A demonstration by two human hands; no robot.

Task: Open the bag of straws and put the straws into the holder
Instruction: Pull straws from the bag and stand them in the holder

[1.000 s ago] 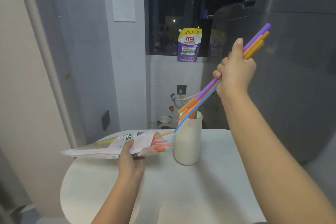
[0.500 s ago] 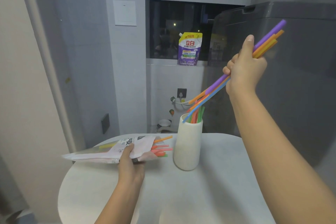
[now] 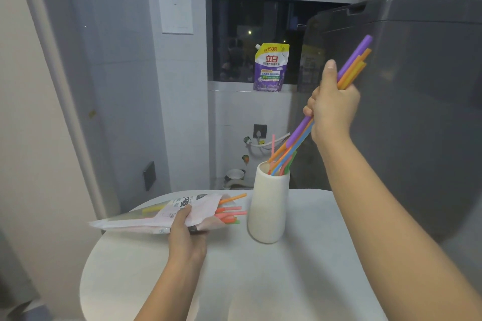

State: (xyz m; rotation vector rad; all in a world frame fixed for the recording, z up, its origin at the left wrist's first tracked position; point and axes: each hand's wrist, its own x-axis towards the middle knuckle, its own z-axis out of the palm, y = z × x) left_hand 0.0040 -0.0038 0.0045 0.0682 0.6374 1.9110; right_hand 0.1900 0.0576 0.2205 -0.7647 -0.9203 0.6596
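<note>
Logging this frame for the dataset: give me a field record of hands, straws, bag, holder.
left hand: grips the straw bag near its open end
right hand: fingers curled round a bundle of straws, held tilted
held straws: purple, orange, blue; lower ends at or inside the holder's mouth
holder: white cup, upright on the table, a few straws already inside
straw bag: open, lying sideways, just above or on the table
bag straws: orange, pink, green ends sticking out toward the holder
table: white, rounded edge
</note>
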